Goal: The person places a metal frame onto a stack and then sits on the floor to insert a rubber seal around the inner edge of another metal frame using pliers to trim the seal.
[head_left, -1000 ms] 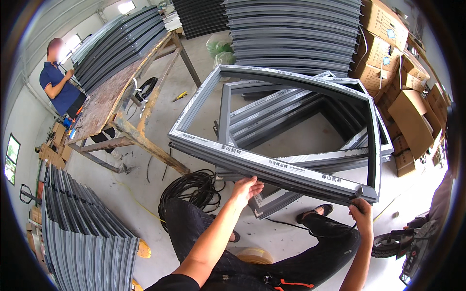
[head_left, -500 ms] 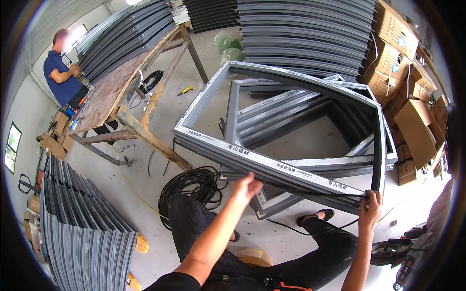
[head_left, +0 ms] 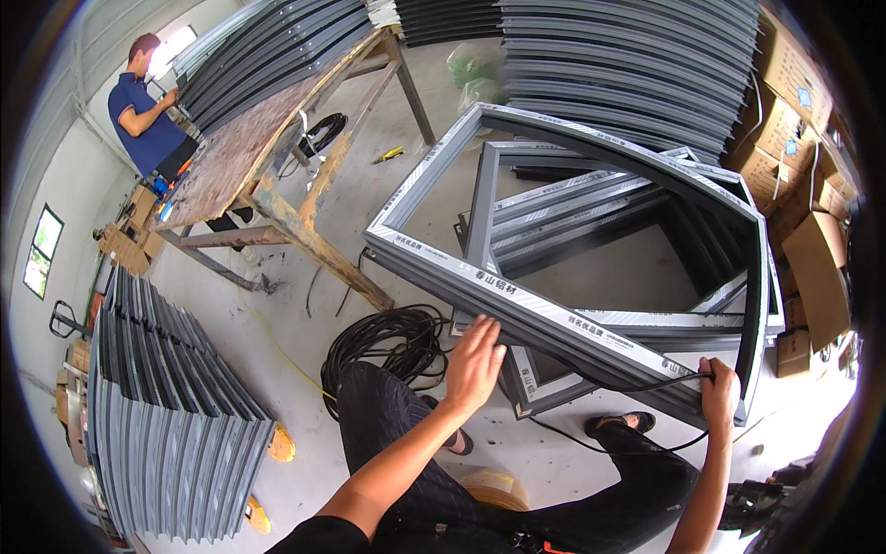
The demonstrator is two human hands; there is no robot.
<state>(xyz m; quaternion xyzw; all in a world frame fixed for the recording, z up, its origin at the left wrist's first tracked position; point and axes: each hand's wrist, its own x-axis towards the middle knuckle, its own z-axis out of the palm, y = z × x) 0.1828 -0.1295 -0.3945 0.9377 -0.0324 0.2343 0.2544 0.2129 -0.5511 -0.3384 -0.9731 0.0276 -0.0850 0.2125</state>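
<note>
A stack of grey metal window frames (head_left: 544,305) with white protective film stands tilted before me. My left hand (head_left: 474,366) is at the near side of the top frame, fingers stretched out and close together, nothing visible in them. At the near right corner, my right hand (head_left: 720,392) has its fingers closed round a thin black rubber strip (head_left: 660,383). The strip runs left from that hand along the frame's near edge, and a slack length (head_left: 637,451) hangs below. A coil of the same-looking black strip (head_left: 386,355) lies on the floor by my knee.
A wooden worktable (head_left: 249,152) stands at the left; a co-worker (head_left: 148,120) works behind it. Long grey profiles (head_left: 175,415) are stacked at the near left, more (head_left: 628,74) at the back. Cardboard boxes (head_left: 817,268) line the right. A yellow-handled tool (head_left: 389,155) lies on the floor.
The view has shifted, so the scene sits further right. My left hand's fingers have straightened from a looser curl. The black strip now bows up more beside my right hand.
</note>
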